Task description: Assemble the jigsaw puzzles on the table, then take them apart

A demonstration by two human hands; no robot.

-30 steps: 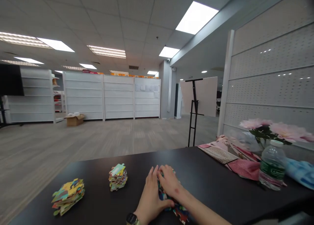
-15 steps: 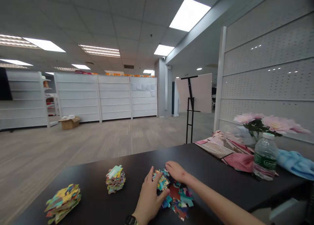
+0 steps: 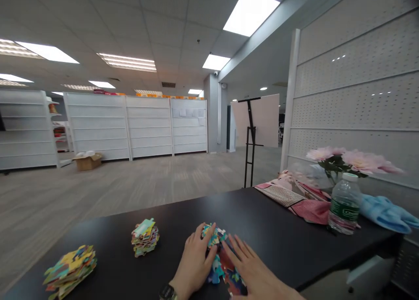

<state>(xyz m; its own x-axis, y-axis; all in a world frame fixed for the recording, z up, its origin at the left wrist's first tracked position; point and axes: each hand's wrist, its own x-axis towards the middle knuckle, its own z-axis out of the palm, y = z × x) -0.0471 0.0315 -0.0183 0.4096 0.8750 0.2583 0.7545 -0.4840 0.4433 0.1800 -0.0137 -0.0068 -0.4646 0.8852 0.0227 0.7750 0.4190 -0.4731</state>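
Observation:
Jigsaw puzzle pieces [image 3: 216, 268] lie in a loose colourful heap near the front of the dark table. My left hand [image 3: 196, 257] curls round a small stack of puzzle pieces [image 3: 215, 235] at the heap's far side, thumb and fingers on either side of it. Over the heap's right part rests my right hand [image 3: 253, 267], fingers spread and nearly flat, covering some of the pieces. Further left stand a compact stack of puzzle pieces [image 3: 145, 238] and a larger, leaning stack [image 3: 71, 269].
A water bottle [image 3: 345, 204] stands at the table's right, beside a pink cloth bag [image 3: 310, 209], a light blue cloth [image 3: 386, 213] and pink flowers [image 3: 360, 160]. An easel [image 3: 250, 143] stands beyond the table [image 3: 183, 213], with white shelving [image 3: 147, 125] further back.
My right hand has come back from the heap's far edge towards me and spread over its right side. My left hand stays by the small stack. The view has shifted slightly.

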